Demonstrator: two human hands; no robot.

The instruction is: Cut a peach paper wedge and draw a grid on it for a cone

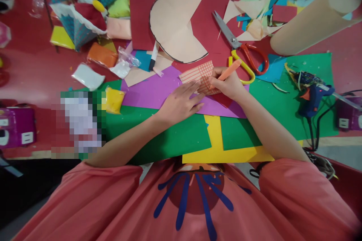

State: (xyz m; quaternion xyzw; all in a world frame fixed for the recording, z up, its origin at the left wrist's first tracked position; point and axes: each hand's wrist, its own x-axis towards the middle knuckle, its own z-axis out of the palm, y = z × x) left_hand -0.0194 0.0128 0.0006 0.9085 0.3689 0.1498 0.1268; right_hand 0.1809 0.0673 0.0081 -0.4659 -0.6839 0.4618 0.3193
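Observation:
A small cream piece of paper (195, 75) with orange stripes and a crosshatched grid lies on the purple sheet (147, 90). My left hand (181, 101) rests flat on its lower left part with the fingers stretched out. At the paper's right side, my right hand (226, 83) grips an orange marker (230, 70), tip down against the gridded part. Scissors (234, 43) with one red and one yellow handle lie just beyond my right hand, blades apart. A cream cut-out with a black outline (175, 22) lies on a red sheet farther off.
A blue glue gun (313, 99) with its cord lies at the right on a green sheet (299, 67). Paper scraps (260, 11) and a cream paper roll (313, 19) are at the back right. Several clay packets (102, 54) and blue cones (82, 24) crowd the left.

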